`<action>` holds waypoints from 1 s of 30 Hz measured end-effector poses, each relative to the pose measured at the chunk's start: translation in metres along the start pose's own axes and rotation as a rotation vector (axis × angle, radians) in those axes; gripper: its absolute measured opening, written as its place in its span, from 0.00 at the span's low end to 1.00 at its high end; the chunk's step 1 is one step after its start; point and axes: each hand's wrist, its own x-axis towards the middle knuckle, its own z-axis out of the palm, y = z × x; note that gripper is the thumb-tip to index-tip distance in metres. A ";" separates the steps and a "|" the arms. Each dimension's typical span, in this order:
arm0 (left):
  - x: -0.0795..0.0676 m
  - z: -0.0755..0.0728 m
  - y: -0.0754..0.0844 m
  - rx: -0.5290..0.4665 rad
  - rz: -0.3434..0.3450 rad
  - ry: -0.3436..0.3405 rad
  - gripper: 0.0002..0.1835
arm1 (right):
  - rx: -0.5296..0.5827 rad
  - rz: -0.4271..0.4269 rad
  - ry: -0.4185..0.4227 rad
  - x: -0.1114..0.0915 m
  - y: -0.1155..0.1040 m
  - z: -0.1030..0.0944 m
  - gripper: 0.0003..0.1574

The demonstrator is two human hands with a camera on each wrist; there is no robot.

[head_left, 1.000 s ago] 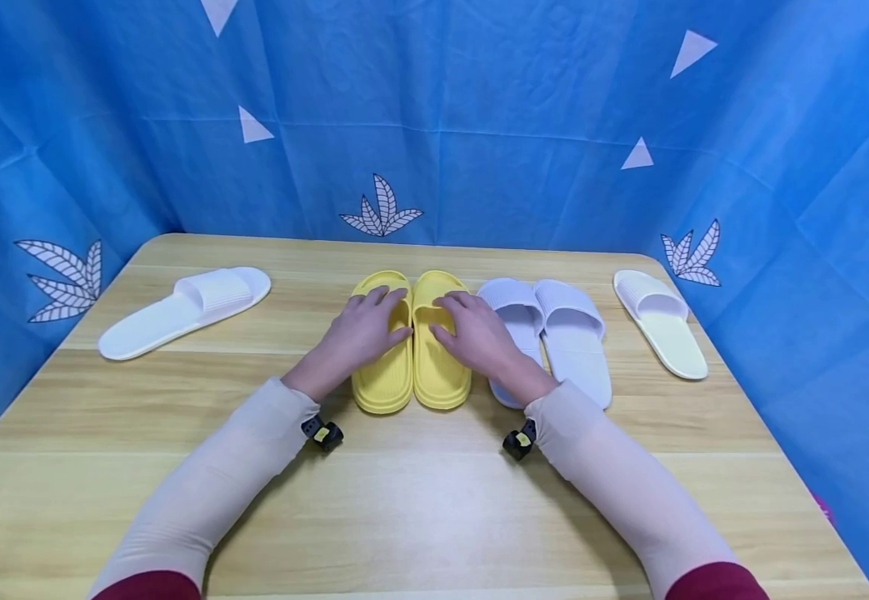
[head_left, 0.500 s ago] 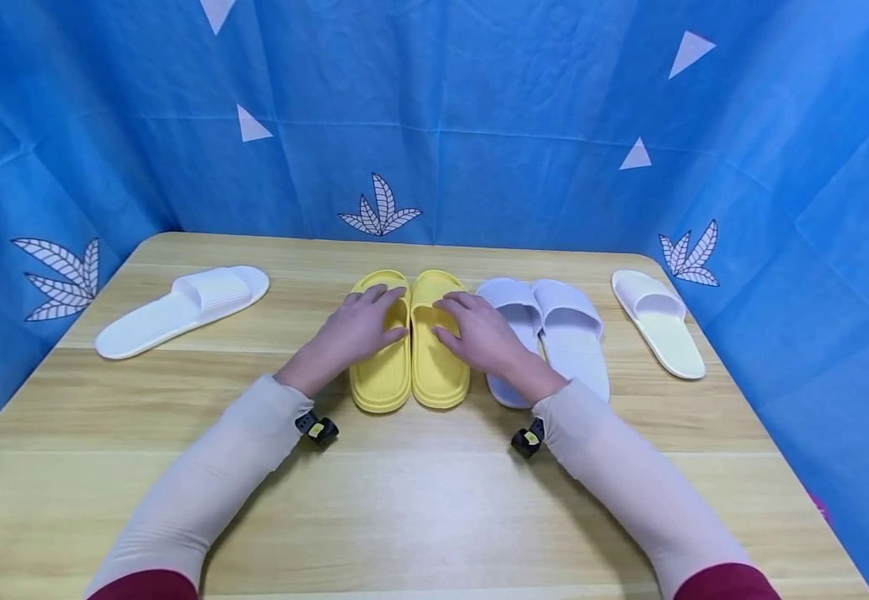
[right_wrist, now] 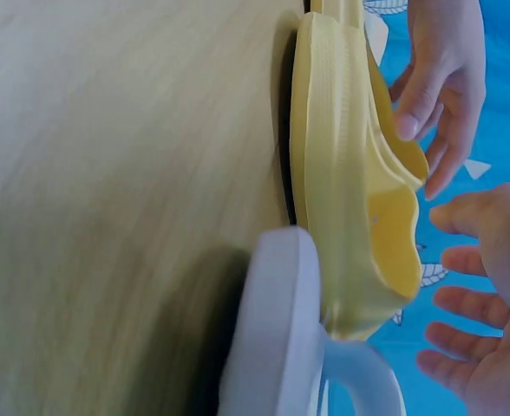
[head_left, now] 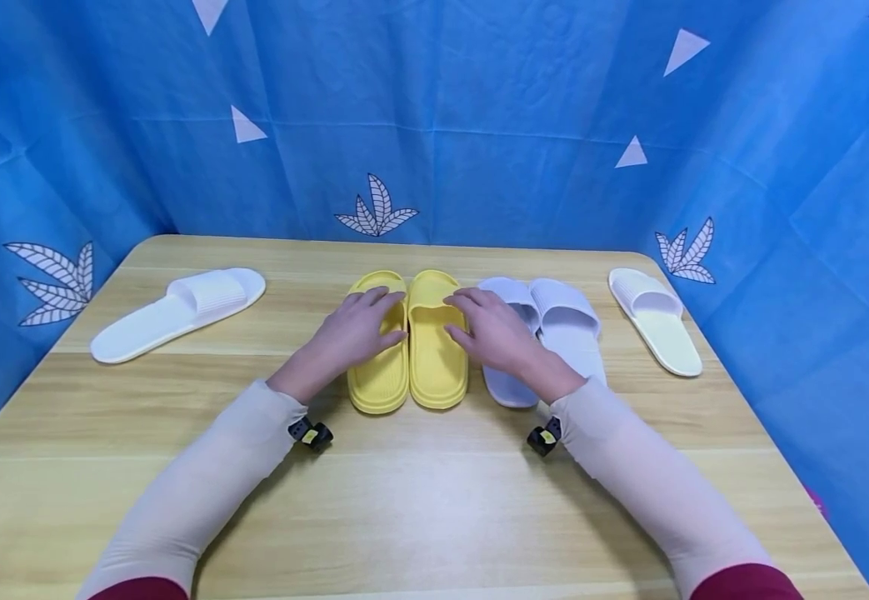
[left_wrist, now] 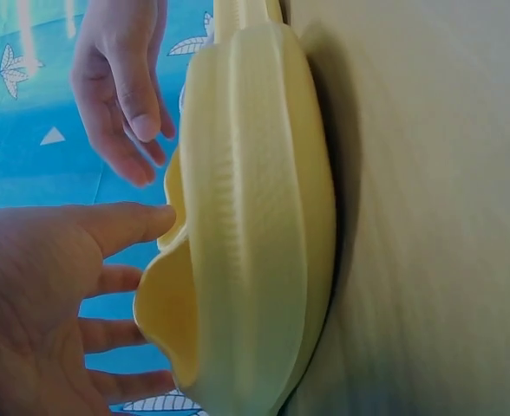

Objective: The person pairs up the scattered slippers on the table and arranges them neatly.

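A pair of yellow slippers stands side by side at mid table, toes toward the curtain. My left hand (head_left: pixel 362 325) lies over the left yellow slipper (head_left: pixel 378 385), fingers spread across its strap. In the left wrist view this hand (left_wrist: pixel 47 295) has extended fingers, with fingertips right at the strap of the yellow slipper (left_wrist: pixel 255 199). My right hand (head_left: pixel 496 329) hovers between the right yellow slipper (head_left: pixel 437 375) and a pale lavender slipper (head_left: pixel 507 388). Seen from the right wrist, the right hand (right_wrist: pixel 498 286) has loosely bent fingers, apart from the yellow slipper (right_wrist: pixel 333 156) and holding nothing.
A second lavender slipper (head_left: pixel 571 343) stands beside the first, partly behind the right forearm. One white slipper (head_left: pixel 179 312) lies slanted at far left, and a cream-white slipper (head_left: pixel 657 325) near the table's right edge. A blue curtain (head_left: pixel 434 125) closes off the back and sides.
My right hand has drifted right, off the right yellow slipper's strap toward the lavender pair. The left hand stays over the left yellow slipper, its forearm slightly farther left. The slippers keep their places.
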 end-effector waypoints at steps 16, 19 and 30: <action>-0.008 -0.016 -0.018 0.018 0.053 0.025 0.36 | 0.046 -0.022 0.073 -0.014 0.019 -0.014 0.26; -0.010 -0.020 -0.025 0.024 0.055 0.023 0.36 | 0.045 -0.031 0.080 -0.018 0.026 -0.017 0.26; -0.021 -0.028 -0.044 -0.003 0.102 0.044 0.36 | 0.063 0.046 0.104 -0.035 0.049 -0.033 0.26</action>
